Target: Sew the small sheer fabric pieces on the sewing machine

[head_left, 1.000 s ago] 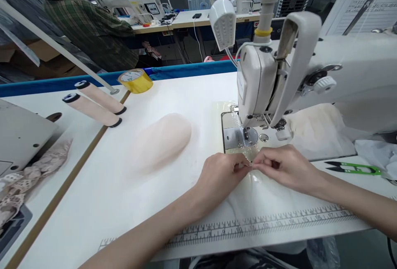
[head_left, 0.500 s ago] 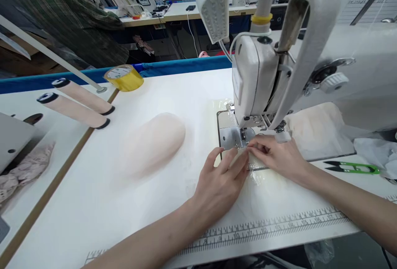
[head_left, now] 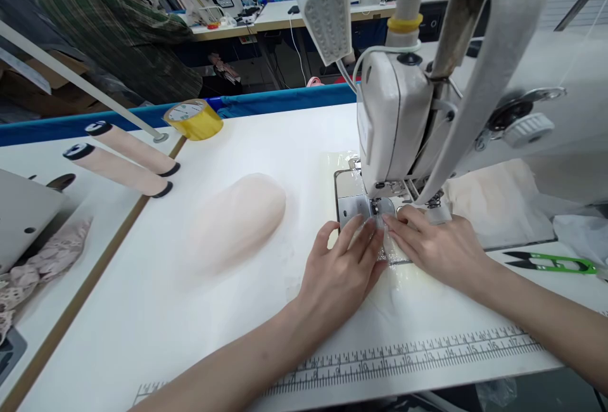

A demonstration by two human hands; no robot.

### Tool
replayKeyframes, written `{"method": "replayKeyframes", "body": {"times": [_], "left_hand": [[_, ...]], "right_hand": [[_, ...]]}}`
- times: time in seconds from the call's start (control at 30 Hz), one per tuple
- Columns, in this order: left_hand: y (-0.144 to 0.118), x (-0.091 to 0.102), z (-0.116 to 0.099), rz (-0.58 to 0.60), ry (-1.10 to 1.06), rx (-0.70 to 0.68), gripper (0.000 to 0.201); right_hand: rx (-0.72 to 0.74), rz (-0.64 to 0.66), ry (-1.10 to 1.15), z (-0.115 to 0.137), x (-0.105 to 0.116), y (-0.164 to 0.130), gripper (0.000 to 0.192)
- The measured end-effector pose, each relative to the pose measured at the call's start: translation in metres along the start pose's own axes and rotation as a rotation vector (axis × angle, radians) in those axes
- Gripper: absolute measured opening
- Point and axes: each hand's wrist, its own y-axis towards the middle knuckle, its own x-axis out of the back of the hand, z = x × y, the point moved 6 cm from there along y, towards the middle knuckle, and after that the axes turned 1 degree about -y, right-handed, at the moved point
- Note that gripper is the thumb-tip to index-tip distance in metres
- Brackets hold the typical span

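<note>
Left hand — fingers spread and bent, tips at the metal plate just before the presser foot. Right hand — fingers close together, tips lowered to the same spot, nearly meeting the left; whether either grips anything beneath the fingertips, I cannot tell from where I stand. Sewing machine: white, at the right of the bench, its plate under both sets of fingertips. Pale rounded pad: on the bench, left of the plate, well apart from the hands. Pale fabric: beside the right hand, below the machine's arm. Green snips: near the right forearm. Two thread spools and yellow tape roll: farther left, beyond the pad. Printed ruler: along the near edge.
</note>
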Motion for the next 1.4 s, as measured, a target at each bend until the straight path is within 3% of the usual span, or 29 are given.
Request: {"method": "replayKeyframes", "body": {"times": [0.77,1.17,1.3,1.4], "left_hand": [[0.004,-0.003,0.005,0.020,-0.016,0.042,0.032],[0.007,-0.008,0.010,0.021,-0.037,0.059,0.033],[0.005,0.011,0.009,-0.019,-0.049,0.039,0.025],[0.003,0.020,0.008,0.116,-0.151,-0.011,0.028]], "right_hand": [[-0.079,0.158,0.023,-0.010,-0.011,0.002,0.032],[-0.093,0.145,0.046,-0.014,-0.010,0.002,0.029],[-0.113,0.138,0.278,-0.021,0.006,-0.001,0.025],[-0.079,0.354,0.665,-0.021,0.010,-0.006,0.016]]}}
